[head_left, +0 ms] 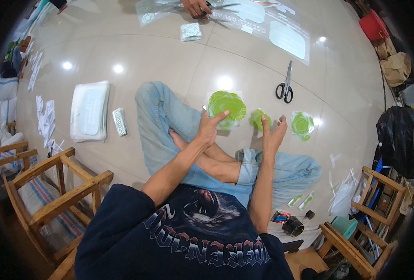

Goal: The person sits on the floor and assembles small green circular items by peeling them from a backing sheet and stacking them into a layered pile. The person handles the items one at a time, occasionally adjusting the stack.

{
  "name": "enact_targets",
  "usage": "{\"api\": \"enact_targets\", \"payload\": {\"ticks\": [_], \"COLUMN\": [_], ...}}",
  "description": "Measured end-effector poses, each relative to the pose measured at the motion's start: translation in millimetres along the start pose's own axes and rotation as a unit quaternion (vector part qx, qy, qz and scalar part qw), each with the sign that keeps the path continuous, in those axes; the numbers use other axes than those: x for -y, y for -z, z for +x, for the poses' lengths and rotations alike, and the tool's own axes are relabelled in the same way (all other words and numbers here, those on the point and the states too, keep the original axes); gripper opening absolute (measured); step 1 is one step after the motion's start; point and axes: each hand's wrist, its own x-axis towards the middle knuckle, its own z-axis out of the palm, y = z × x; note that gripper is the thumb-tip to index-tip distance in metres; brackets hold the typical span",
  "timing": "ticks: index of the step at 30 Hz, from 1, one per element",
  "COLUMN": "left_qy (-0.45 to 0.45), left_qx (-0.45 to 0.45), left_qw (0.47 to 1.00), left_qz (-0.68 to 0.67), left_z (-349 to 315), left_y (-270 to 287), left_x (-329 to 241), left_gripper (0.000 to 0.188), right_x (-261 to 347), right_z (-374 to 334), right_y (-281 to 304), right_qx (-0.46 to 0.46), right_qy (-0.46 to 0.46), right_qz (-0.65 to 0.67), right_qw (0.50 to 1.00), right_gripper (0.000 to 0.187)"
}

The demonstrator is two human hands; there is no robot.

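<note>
My left hand (209,126) is closed on a stack of round green stickers (228,106) with clear edges, its thumb pressed on top. Just to the right, my right hand (274,133) has its thumb across a smaller green sticker (257,119), which it seems to grip; the fingers behind it are partly hidden. Another pile of green stickers (302,124) lies on the floor to the right of that hand. Black-handled scissors (285,86) rest on the tiles beyond, blades pointing away.
A stack of white printed sheets (89,112) and a small bundle (119,122) lie left of my knee. Across from me, another person's hand (196,7) holds scissors by clear printed sheets (286,39). Wooden frames (53,200) stand at left and right; a dark cup (293,226) sits nearby.
</note>
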Motion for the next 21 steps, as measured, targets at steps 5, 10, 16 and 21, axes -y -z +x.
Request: {"api": "enact_targets", "payload": {"ticks": [5, 10, 16, 21], "left_qy": [0.02, 0.031, -0.004, 0.012], "left_qx": [0.026, 0.021, 0.021, 0.004], "left_qw": [0.999, 0.999, 0.998, 0.995], "left_qz": [0.027, -0.032, 0.051, 0.097], "left_z": [2.1, 3.7, 2.8, 3.8], "left_y": [2.8, 8.4, 3.9, 9.2], "left_x": [6.8, 7.1, 6.4, 14.4], "left_gripper": [0.041, 0.046, 0.044, 0.035], "right_x": [40.3, 39.2, 42.9, 46.5], "right_z": [-8.0, -1.6, -3.5, -12.8], "right_y": [-2.5, 7.1, 11.1, -3.4], "right_qx": [0.234, 0.195, 0.222, 0.221], "right_qy": [-0.111, -0.21, -0.197, -0.131], "right_qz": [0.362, 0.448, 0.518, 0.443], "right_qw": [0.895, 0.847, 0.802, 0.859], "right_gripper": [0.027, 0.012, 0.009, 0.017]}}
